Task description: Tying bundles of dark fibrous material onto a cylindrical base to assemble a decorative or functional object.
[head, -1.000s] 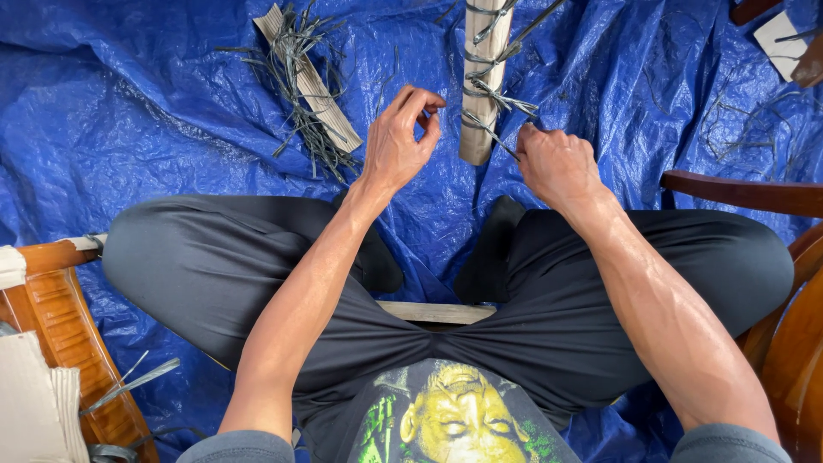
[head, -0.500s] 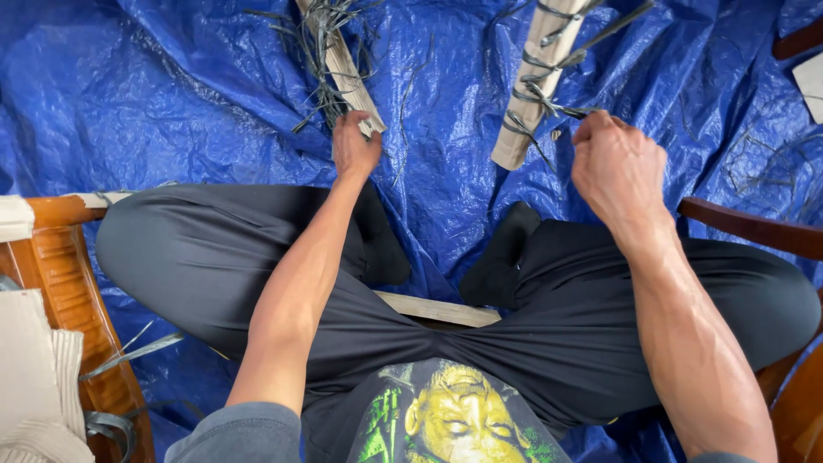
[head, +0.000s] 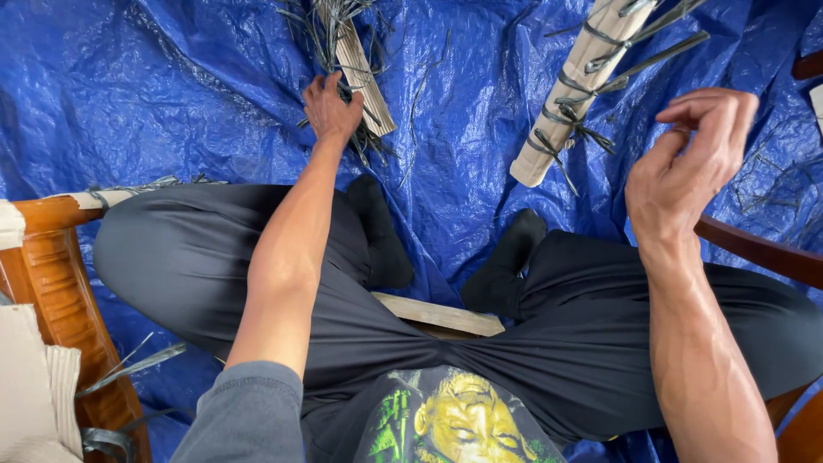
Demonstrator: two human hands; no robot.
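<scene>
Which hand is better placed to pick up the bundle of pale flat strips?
Left. The left hand already touches the bundle of pale flat strips; the right hand is raised, apart from it.

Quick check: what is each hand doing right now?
Left hand: closed on the bundle of strips lying on the blue tarp.
Right hand: raised, fingers loosely curled, holding nothing visible.

No packages, labels, signs or screens show in this view. The nearest thing to printed matter is the picture on the front of the person's black shirt (head: 454, 420), at the bottom edge of the frame: a yellow-gold face with green marks to its left, partly cut off by the frame.
</scene>
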